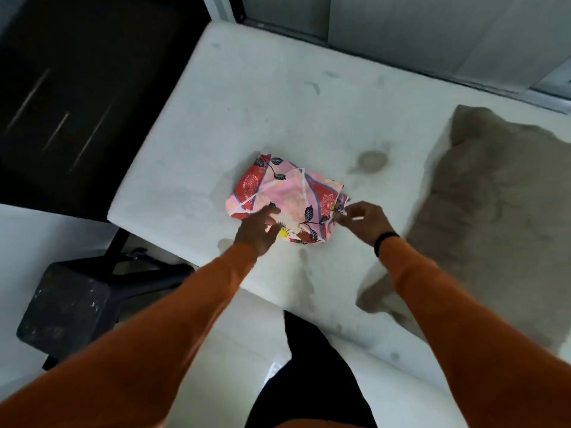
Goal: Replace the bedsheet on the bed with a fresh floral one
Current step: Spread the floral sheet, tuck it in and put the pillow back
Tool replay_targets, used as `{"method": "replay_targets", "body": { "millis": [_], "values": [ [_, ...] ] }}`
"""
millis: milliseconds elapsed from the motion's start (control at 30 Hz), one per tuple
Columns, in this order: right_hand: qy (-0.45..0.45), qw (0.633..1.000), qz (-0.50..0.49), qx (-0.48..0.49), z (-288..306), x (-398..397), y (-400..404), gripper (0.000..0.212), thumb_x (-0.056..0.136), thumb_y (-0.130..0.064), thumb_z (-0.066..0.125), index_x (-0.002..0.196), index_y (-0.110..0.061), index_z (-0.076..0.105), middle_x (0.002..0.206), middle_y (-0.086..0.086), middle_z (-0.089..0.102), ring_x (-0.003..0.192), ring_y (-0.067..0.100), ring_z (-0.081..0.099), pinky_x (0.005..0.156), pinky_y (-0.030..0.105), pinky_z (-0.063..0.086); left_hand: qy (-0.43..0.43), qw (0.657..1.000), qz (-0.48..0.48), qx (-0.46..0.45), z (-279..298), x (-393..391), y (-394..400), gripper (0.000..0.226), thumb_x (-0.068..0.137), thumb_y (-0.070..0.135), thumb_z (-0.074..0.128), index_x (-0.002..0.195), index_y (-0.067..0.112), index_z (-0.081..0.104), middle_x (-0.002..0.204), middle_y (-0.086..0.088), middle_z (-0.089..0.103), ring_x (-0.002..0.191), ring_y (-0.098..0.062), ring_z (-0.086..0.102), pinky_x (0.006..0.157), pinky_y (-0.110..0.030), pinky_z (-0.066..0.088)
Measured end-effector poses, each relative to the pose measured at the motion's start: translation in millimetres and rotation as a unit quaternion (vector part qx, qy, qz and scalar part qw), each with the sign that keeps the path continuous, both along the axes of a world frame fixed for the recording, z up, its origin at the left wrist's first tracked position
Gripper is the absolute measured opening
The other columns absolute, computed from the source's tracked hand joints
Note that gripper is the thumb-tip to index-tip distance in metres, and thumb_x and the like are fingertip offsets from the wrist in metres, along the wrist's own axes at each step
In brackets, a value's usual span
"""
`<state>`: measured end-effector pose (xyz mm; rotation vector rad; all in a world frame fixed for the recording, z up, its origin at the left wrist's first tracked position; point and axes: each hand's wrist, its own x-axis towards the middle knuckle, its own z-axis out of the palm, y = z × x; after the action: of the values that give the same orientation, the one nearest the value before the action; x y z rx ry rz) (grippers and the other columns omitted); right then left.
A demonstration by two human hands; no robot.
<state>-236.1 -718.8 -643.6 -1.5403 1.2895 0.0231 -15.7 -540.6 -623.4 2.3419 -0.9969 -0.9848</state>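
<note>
Floral bedsheet (287,199), folded into a small bundle of pink, red and dark leaf print, is seen lying near the middle of the bare white mattress (247,103), toward its near edge; the mattress surface is marked with several greyish stains. At the far left a dark panel with pale streaks (61,97) is seen beyond the mattress edge, and below it a dark stool (65,307) is set on the pale floor (27,242), just beside the mattress corner. The left hand (258,230), reached out from an orange sleeve (173,319), is laid over the near left part of the bundle; its fingers are seen loosely spread and fairly straight, touching the cloth, though motion blur keeps it from being told whether any fold is gripped. Between the two arms, dark trousers (309,381) are seen below the mattress edge. The right hand (363,222) is held at the right edge of the bundle; its thumb and fingertips are drawn narrowly together, and a corner of the cloth is pinched between them; a black band (384,240) is worn at the wrist, where the other orange sleeve begins. Farther right, a grey-brown crumpled cloth (500,217) is spread over the right part of the mattress, well apart from the floral bundle.
</note>
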Motion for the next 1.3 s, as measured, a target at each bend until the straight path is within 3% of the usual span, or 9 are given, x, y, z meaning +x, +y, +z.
{"method": "replay_targets", "body": {
  "millis": [267, 433, 533, 633, 733, 867, 1000, 1133, 1300],
  "values": [
    [0.142, 0.979, 0.145, -0.017, -84, 88, -87, 0.082, 0.073, -0.044, 0.088, 0.141, -0.013, 0.054, 0.145, 0.011, 0.053, 0.131, 0.030, 0.052, 0.109, 0.037, 0.043, -0.108, 0.933, -0.318, 0.131, -91, 121, -137, 0.084, 0.083, 0.050, 0.079, 0.153, 0.030, 0.038, 0.159, -0.004, 0.040, 0.146, -0.029, 0.037, 0.119, -0.048, 0.033],
    [0.163, 0.973, 0.162, 0.001, -125, 105, -106, 0.099, 0.054, -0.048, 0.098, 0.139, -0.018, 0.057, 0.137, 0.005, 0.059, 0.123, 0.028, 0.057, 0.106, 0.039, 0.047, -0.107, 0.893, -0.398, 0.182, -136, 160, -172, 0.120, 0.066, 0.065, 0.084, 0.160, 0.040, 0.014, 0.171, 0.000, 0.007, 0.157, -0.028, 0.005, 0.123, -0.062, 0.008],
    [0.141, 0.979, 0.144, 0.004, -127, 108, -110, 0.074, 0.056, -0.040, 0.099, 0.118, -0.021, 0.065, 0.112, -0.002, 0.063, 0.103, 0.021, 0.059, 0.085, 0.031, 0.046, -0.142, 0.858, -0.456, 0.191, -148, 179, -198, 0.137, 0.047, 0.087, 0.078, 0.158, 0.044, 0.010, 0.166, -0.002, 0.023, 0.152, -0.033, 0.021, 0.119, -0.064, 0.013],
    [0.116, 0.982, 0.149, -0.030, -110, 114, -102, 0.045, 0.064, -0.025, 0.096, 0.093, -0.025, 0.060, 0.098, -0.001, 0.063, 0.091, 0.021, 0.059, 0.067, 0.026, 0.040, -0.141, 0.840, -0.481, 0.208, -128, 188, -222, 0.116, 0.051, 0.083, 0.080, 0.148, 0.035, 0.036, 0.137, -0.002, 0.060, 0.123, -0.028, 0.057, 0.109, -0.047, 0.032],
    [0.103, 0.981, 0.156, -0.053, -84, 124, -95, 0.038, 0.068, -0.016, 0.090, 0.087, -0.024, 0.058, 0.090, -0.002, 0.062, 0.084, 0.021, 0.058, 0.056, 0.023, 0.036, -0.087, 0.813, -0.515, 0.258, -96, 196, -230, 0.082, 0.064, 0.065, 0.087, 0.128, 0.023, 0.058, 0.125, -0.003, 0.066, 0.109, -0.026, 0.064, 0.093, -0.031, 0.049],
    [0.067, 0.978, 0.183, -0.080, -22, 138, -119, 0.037, 0.069, -0.016, 0.090, 0.091, -0.030, 0.063, 0.089, -0.010, 0.066, 0.085, 0.017, 0.063, 0.066, 0.027, 0.044, -0.045, 0.780, -0.541, 0.311, -33, 222, -249, 0.060, 0.064, 0.063, 0.087, 0.104, 0.020, 0.071, 0.093, 0.004, 0.077, 0.080, -0.020, 0.075, 0.082, -0.042, 0.063],
    [0.048, 0.965, 0.186, -0.177, 70, 160, -181, 0.038, 0.073, -0.002, 0.085, 0.106, -0.013, 0.071, 0.100, 0.004, 0.073, 0.094, 0.021, 0.068, 0.083, 0.036, 0.054, -0.063, 0.813, -0.517, 0.260, 72, 253, -303, 0.046, 0.065, 0.053, 0.090, 0.095, 0.024, 0.071, 0.089, 0.004, 0.078, 0.076, -0.020, 0.076, 0.077, -0.042, 0.064],
    [0.060, 0.931, 0.161, -0.321, 161, 185, -239, 0.028, 0.073, -0.004, 0.085, 0.089, -0.016, 0.067, 0.087, 0.005, 0.068, 0.092, 0.029, 0.069, 0.071, 0.032, 0.043, -0.168, 0.843, -0.493, 0.133, 183, 267, -356, 0.023, 0.079, 0.029, 0.086, 0.083, 0.021, 0.065, 0.077, 0.005, 0.068, 0.071, -0.020, 0.065, 0.056, -0.019, 0.047],
    [0.043, 0.874, 0.059, -0.480, 258, 216, -293, 0.027, 0.077, -0.013, 0.079, 0.103, -0.013, 0.071, 0.099, 0.011, 0.074, 0.099, 0.029, 0.069, 0.084, 0.036, 0.048, -0.303, 0.863, -0.402, -0.053, 291, 286, -403, 0.026, 0.085, 0.027, 0.075, 0.102, 0.008, 0.070, 0.093, -0.014, 0.071, 0.083, -0.033, 0.069, 0.070, -0.036, 0.053]
  ]
}}
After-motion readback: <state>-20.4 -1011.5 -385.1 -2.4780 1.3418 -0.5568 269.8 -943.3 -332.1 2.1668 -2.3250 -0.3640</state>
